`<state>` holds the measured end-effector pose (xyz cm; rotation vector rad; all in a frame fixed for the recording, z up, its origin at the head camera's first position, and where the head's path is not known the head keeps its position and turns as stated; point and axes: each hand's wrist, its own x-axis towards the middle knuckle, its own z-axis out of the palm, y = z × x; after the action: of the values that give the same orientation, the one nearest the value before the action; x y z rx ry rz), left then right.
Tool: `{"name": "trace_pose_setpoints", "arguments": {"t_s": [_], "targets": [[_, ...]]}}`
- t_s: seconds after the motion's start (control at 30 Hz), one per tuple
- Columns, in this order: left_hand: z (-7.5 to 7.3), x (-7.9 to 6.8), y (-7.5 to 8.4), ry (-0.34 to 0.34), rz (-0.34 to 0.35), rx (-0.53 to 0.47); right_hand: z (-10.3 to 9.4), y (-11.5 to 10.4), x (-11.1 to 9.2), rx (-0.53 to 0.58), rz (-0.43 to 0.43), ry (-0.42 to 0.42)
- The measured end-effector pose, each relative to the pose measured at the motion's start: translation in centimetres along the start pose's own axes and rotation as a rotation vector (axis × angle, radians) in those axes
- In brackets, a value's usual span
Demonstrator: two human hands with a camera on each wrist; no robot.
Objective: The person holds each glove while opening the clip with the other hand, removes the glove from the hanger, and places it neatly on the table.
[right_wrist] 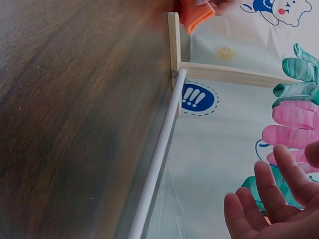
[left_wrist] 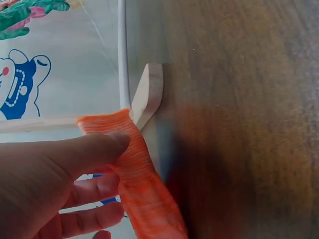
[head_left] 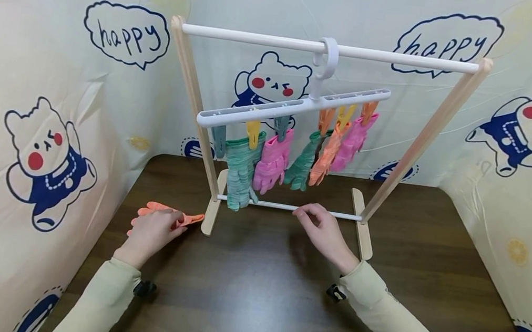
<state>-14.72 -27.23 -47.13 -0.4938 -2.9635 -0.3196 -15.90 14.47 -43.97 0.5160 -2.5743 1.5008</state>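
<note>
At the left of the head view my left hand [head_left: 153, 232] pinches an orange knitted glove [left_wrist: 149, 194] near its cuff, thumb on top. The glove is off the table, beside the left foot of a rack. My right hand [head_left: 324, 234] holds nothing; its fingers are loosely bent, below the hanging gloves. Clothespins hold a striped green glove [head_left: 240, 171], a pink glove [head_left: 272, 164], a darker green glove [head_left: 300, 168], another orange glove [head_left: 327, 155] and another pink glove [head_left: 354, 142] under a white clip hanger [head_left: 309, 104].
The hanger hooks over the white top bar [head_left: 258, 39] of a wooden rack [head_left: 427, 140]. A thin lower bar [head_left: 272, 205] joins its feet. At the hanger's left end a blue-grey clothespin [head_left: 219, 141] holds nothing. Printed cloth surrounds the dark wooden table [head_left: 255, 291].
</note>
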Motion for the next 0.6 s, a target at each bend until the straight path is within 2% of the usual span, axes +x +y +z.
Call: {"name": "trace_pose_setpoints", "arguments": {"t_s": [0.27,0.5,0.6], "targets": [[0.68,-0.6,-0.52,-0.029,-0.041,0.028,-0.44,-0.45,0.07,0.056,0.023,0.003],[0.52,-0.81,-0.61,-0.089,-0.075,0.025,-0.51,-0.36,-0.01,0.063,0.021,0.018],[0.49,-0.85,-0.65,-0.09,-0.078,0.029,-0.55,-0.32,-0.09,0.064,0.012,0.021]]}}
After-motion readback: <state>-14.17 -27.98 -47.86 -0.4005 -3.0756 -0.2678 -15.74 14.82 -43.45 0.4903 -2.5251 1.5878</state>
